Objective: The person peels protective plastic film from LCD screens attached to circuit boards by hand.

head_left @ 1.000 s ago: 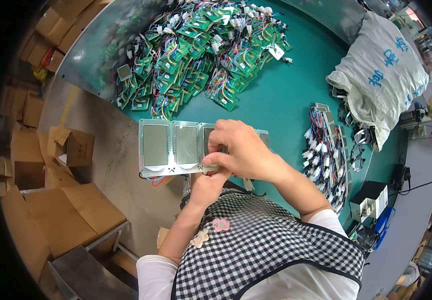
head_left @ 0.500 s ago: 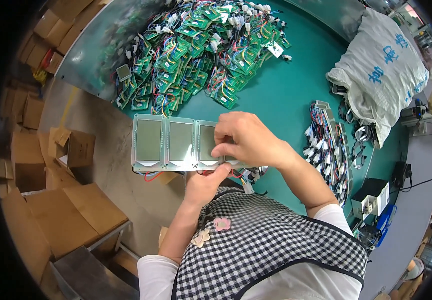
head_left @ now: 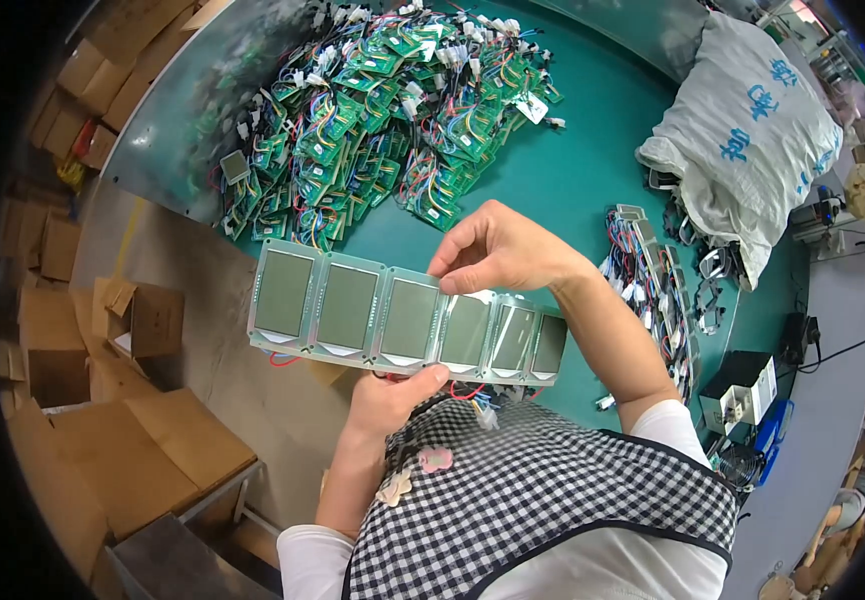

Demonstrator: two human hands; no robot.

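A long strip of LCD display boards [head_left: 351, 310], several grey screens side by side, is tilted in front of me. My left hand [head_left: 390, 400] grips its lower edge, with the thumb on the front and the other fingers hidden behind. At the upper edge, near the middle, my right hand [head_left: 513, 255] is closed with thumb and forefinger together. What that pinch holds, if anything, is too small to tell. Red wires and a bundle of coloured leads with white connectors [head_left: 488, 418] hang below the strip.
Green circuit boards with wires [head_left: 363, 120] are heaped at the back of the green table [head_left: 593, 130]. To the right lie wired display strips [head_left: 648, 290], a white sack [head_left: 743, 130] and a white-and-black box [head_left: 740, 395]. Cardboard boxes [head_left: 123, 440] stand on the left.
My right hand has moved from the strip's front to its upper edge, uncovering the screens on the right. The strip has tipped down at its right end and sunk slightly with my left hand.
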